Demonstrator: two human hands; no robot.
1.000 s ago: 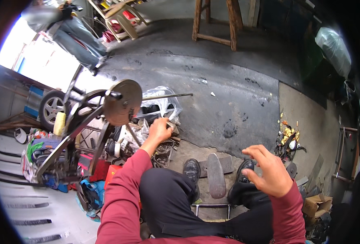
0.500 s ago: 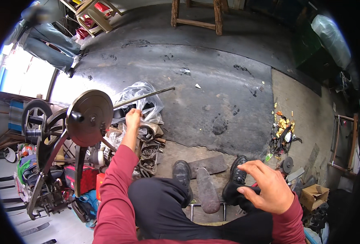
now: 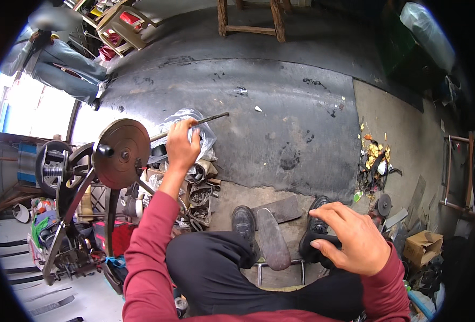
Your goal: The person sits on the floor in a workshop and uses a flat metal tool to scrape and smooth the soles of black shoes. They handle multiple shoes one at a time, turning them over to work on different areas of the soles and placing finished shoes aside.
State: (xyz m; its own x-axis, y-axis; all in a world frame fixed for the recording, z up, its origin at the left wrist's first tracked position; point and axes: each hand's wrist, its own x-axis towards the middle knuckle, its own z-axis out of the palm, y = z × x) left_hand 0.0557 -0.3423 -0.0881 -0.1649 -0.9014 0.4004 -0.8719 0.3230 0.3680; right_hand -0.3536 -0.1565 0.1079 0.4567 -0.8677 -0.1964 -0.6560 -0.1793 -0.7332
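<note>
My left hand (image 3: 181,145) is stretched out ahead and closed around a long thin metal rod (image 3: 210,118) that points right over a clear plastic bag (image 3: 205,137). Just left of it stands a round rusty metal disc (image 3: 122,153) on a black machine frame (image 3: 65,236). My right hand (image 3: 350,241) hovers above my right knee with curled, parted fingers and nothing in it. My black shoes (image 3: 245,225) rest on a metal footrest beside a flat grey piece (image 3: 272,236). Both sleeves are dark red.
A wheel with a motor (image 3: 52,169) sits at the left. Boxes of scrap parts (image 3: 200,196) lie below the bag. Another person in jeans (image 3: 60,59) stands at the upper left. A wooden stool (image 3: 251,19), a cardboard box (image 3: 422,247) and debris (image 3: 374,161) lie around.
My left hand has reached farther forward and up along the rod. My right hand has dropped lower toward my knee. The view has tilted, moving the disc left.
</note>
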